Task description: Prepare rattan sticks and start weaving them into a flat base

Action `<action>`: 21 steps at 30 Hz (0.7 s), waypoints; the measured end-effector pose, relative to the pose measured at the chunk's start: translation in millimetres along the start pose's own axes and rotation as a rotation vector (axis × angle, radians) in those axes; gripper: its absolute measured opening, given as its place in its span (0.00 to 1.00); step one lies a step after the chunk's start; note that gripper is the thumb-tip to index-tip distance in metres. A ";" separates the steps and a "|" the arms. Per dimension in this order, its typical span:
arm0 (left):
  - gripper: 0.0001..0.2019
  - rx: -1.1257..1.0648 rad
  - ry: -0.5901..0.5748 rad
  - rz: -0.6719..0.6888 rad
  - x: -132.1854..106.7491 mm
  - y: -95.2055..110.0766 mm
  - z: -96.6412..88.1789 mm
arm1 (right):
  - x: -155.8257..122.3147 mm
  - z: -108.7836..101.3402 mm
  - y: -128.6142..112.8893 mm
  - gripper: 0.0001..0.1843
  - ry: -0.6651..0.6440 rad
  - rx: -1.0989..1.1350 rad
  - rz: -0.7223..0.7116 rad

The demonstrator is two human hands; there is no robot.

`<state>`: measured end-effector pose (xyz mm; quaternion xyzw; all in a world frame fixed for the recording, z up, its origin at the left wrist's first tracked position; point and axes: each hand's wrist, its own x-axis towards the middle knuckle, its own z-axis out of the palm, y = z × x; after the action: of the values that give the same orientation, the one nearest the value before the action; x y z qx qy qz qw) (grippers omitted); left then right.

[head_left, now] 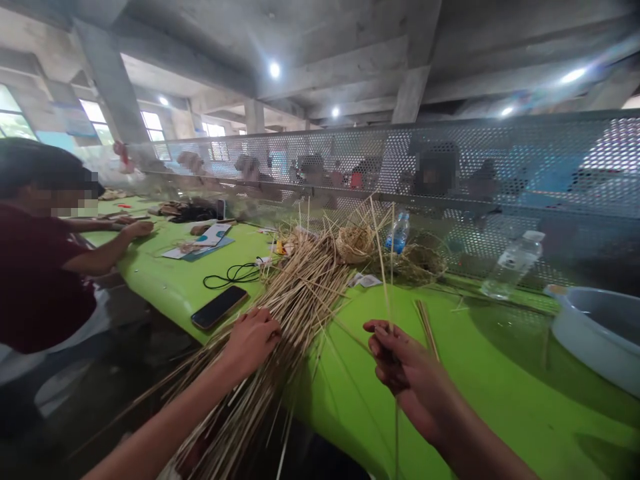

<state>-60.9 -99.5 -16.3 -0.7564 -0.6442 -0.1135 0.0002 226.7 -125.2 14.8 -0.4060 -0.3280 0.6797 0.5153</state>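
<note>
A long, loose bundle of dry straw stalks [305, 287] runs across the green table and hangs over its front edge. My left hand [255, 337] lies on the bundle's left side with its fingers curled onto the stalks; the fingertips are partly hidden. To the right, my right hand [397, 357] is raised above the table, thumb and fingers closed on a couple of thin straw stalks [383, 267] that stand nearly upright. One of these also shows below the hand. A short bunch of stalks [427, 327] lies just behind that hand.
A phone [219, 307] and black cord [230, 276] lie left of the bundle. Behind are a straw coil [355, 243], a blue-tinted bottle [399, 233] and a mesh screen [500, 173]. A clear bottle [515, 265] and white basin [595, 333] stand right. A co-worker [45, 267] sits left.
</note>
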 end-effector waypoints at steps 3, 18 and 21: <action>0.07 0.042 -0.029 -0.015 2.9 0.4 4.2 | -0.9 0.6 -0.7 0.25 0.005 -0.016 0.001; 0.05 -0.255 -0.007 -0.242 10.4 -10.2 -0.4 | 3.8 -6.9 4.9 0.19 -0.064 0.037 -0.007; 0.04 -0.477 -0.018 -0.288 4.1 -20.2 -9.3 | 2.3 -5.9 3.4 0.21 -0.052 0.037 -0.011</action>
<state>-81.6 -93.3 -9.5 -0.6367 -0.7001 -0.2541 -0.1995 230.2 -123.7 8.7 -0.3766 -0.3309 0.6932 0.5179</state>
